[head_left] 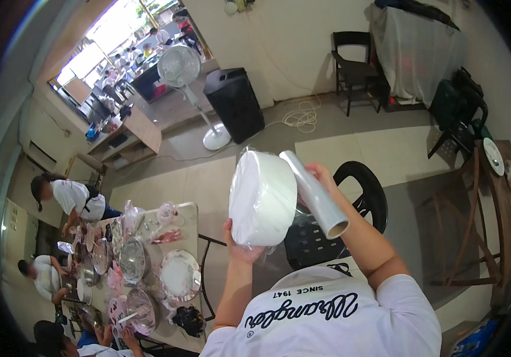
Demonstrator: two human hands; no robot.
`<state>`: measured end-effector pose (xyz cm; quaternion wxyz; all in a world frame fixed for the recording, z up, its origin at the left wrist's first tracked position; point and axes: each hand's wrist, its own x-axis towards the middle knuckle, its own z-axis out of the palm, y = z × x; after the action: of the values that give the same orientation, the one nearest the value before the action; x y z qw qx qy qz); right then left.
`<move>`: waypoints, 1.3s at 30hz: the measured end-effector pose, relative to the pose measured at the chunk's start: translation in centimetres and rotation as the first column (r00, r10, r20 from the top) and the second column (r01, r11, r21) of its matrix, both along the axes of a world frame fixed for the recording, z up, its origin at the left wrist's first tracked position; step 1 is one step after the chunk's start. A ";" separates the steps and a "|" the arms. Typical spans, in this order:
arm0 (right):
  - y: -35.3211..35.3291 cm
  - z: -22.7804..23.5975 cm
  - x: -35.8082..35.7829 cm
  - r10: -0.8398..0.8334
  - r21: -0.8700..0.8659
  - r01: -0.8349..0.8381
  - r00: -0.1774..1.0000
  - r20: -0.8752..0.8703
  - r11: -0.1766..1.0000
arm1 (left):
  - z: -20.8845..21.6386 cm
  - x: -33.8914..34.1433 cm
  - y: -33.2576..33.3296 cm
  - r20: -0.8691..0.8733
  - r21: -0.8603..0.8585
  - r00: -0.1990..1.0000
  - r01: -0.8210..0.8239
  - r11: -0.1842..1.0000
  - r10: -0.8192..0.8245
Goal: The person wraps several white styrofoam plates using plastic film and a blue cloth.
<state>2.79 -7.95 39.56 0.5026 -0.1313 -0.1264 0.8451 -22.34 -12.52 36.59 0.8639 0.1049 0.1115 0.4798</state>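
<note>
A thick white round block [267, 193], foam-like and shaped like a cake, is tilted up on its side in front of my chest. Clear plastic film covers it in wrinkles. My left hand [243, 249] grips it from below, thumb on its flat face and fingers partly hidden under it. Beside the block, my right hand [323, 176] is closed around a roll of clear plastic wrap [318, 196]. The roll slants with its open cardboard core toward me, nearly touching the block's right side. Some of my right fingers are hidden behind the roll.
At the left, a long table [189, 221] carries metal bowls [135, 262], a plastic-covered round board [180, 275] and bags. Several people work around it. A black chair [362, 184] stands just beyond my right arm. A fan [179, 65], a speaker [234, 104] and coiled cable [303, 116] are farther off.
</note>
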 end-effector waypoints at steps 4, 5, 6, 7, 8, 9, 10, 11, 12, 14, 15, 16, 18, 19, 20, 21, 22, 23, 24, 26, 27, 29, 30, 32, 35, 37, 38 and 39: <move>0.4 1.6 -2.0 -0.220 -0.072 0.219 0.975 -0.005 0.973 | 1.3 0.4 0.6 0.011 -0.006 1.000 0.020 1.000 -0.020; 0.0 2.7 -2.0 -0.217 -0.067 0.216 0.976 -0.004 0.974 | 1.8 0.4 0.7 0.063 0.020 0.998 0.031 0.999 -0.032; -0.5 3.9 -1.7 -0.226 -0.068 0.235 0.967 0.121 0.970 | 2.1 0.7 0.7 0.116 0.045 0.992 0.046 0.998 -0.051; -0.6 4.5 -1.4 -0.231 -0.067 0.254 0.942 0.244 0.965 | 2.5 1.0 0.9 0.119 0.048 0.992 0.047 0.998 -0.053; -0.2 4.4 -1.1 -0.234 -0.063 0.256 0.941 0.246 0.965 | 2.8 1.4 1.0 0.137 0.048 0.988 0.060 0.997 -0.066; 0.2 4.2 -1.0 -0.192 -0.121 0.211 0.969 0.157 0.970 | 2.8 1.6 0.9 0.155 0.045 0.985 0.075 0.996 -0.081; 0.3 4.0 -0.8 -0.152 -0.175 0.161 0.986 0.064 0.971 | 2.6 1.8 0.8 0.157 0.045 0.984 0.079 0.996 -0.085; 0.1 3.7 -0.6 -0.157 -0.175 0.166 0.985 0.066 0.970 | 2.3 2.0 0.9 0.237 0.064 0.962 0.125 0.990 -0.137; -0.3 3.8 -0.6 -0.144 -0.182 0.152 0.988 0.055 0.971 | 2.1 2.2 0.8 0.313 0.085 0.931 0.167 0.982 -0.185; -0.6 3.1 -0.6 -0.133 -0.191 0.139 0.990 0.044 0.972 | 1.9 2.6 0.6 0.297 0.065 0.939 0.158 0.985 -0.171; -0.6 2.6 -0.2 -0.168 -0.037 0.172 0.981 0.097 0.984 | 2.0 2.8 0.6 0.278 0.050 0.947 0.152 0.987 -0.160; -0.7 2.0 0.0 -0.210 0.118 0.194 0.967 0.144 0.974 | 2.1 3.0 0.5 0.278 0.050 0.946 0.157 0.986 -0.165; -0.7 1.6 -0.3 -0.220 0.073 0.211 0.966 0.136 0.975 | 2.2 3.2 0.4 0.302 -0.039 0.944 0.148 0.988 -0.129; -0.8 1.8 -0.6 -0.225 0.027 0.223 0.966 0.129 0.974 | 2.4 3.2 0.3 0.302 -0.038 0.944 0.151 0.988 -0.133; -1.0 2.1 -0.6 -0.228 0.028 0.226 0.965 0.128 0.974 | 2.6 3.2 0.2 0.302 -0.033 0.944 0.146 0.989 -0.129; -1.3 2.4 -0.6 -0.190 -0.027 0.196 0.971 0.145 0.980 | 2.8 3.2 0.1 0.302 -0.028 0.945 0.141 0.990 -0.127; -1.5 2.6 -0.5 -0.150 -0.082 0.165 0.976 0.158 0.983 | 3.0 3.3 -0.1 0.300 -0.028 0.945 0.146 0.989 -0.130; -1.4 2.1 -0.4 -0.154 -0.082 0.169 0.975 0.157 0.982 | 3.3 3.5 -0.2 0.302 -0.025 0.945 0.138 0.990 -0.124; -1.4 1.8 -0.1 -0.123 -0.070 0.135 0.980 0.156 0.988 | 3.6 3.7 -0.2 0.305 -0.019 0.945 0.130 0.991 -0.119; -1.4 1.1 0.2 -0.096 -0.055 0.105 0.983 0.156 0.993 | 3.9 3.8 -0.3 0.336 0.013 0.930 0.150 0.989 -0.145; -1.5 1.0 0.2 -0.094 -0.064 0.103 0.986 0.135 0.993 | 3.9 3.8 -0.4 0.367 0.041 0.916 0.160 0.986 -0.164; -1.6 0.9 0.0 -0.093 -0.071 0.102 0.989 0.114 0.992 | 2.9 3.6 0.0 0.340 0.035 0.926 0.164 0.986 -0.166; -1.5 0.9 -0.3 -0.133 -0.102 0.150 0.979 0.154 0.983 | 2.6 3.5 0.1 0.312 0.027 0.936 0.165 0.986 -0.165; -1.6 1.0 -1.0 -0.169 -0.131 0.196 0.966 0.195 0.972 | 2.3 3.2 0.1 0.267 0.037 0.949 0.162 0.986 -0.166; -2.2 1.7 -1.7 -0.199 -0.045 0.216 0.951 0.236 0.975 | 2.5 3.5 0.1 0.201 0.002 0.972 0.120 0.993 -0.118; -2.5 1.8 -1.8 -0.127 -0.055 0.144 0.963 0.237 0.988 | 2.2 3.7 0.0 0.173 -0.045 0.982 0.082 0.996 -0.073; -2.4 1.7 -1.8 -0.125 -0.055 0.142 0.963 0.238 0.988 | 1.8 3.7 0.1 0.271 -0.047 0.956 0.126 0.991 -0.108; -2.3 1.3 -1.8 -0.110 -0.044 0.125 0.962 0.249 0.991 | 1.6 3.8 0.1 0.367 -0.047 0.919 0.172 0.984 -0.143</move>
<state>0.99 -10.27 40.84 0.5280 -0.2573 -0.1544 0.7945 -18.57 -12.41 38.19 0.9089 -0.0108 -0.0395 0.4151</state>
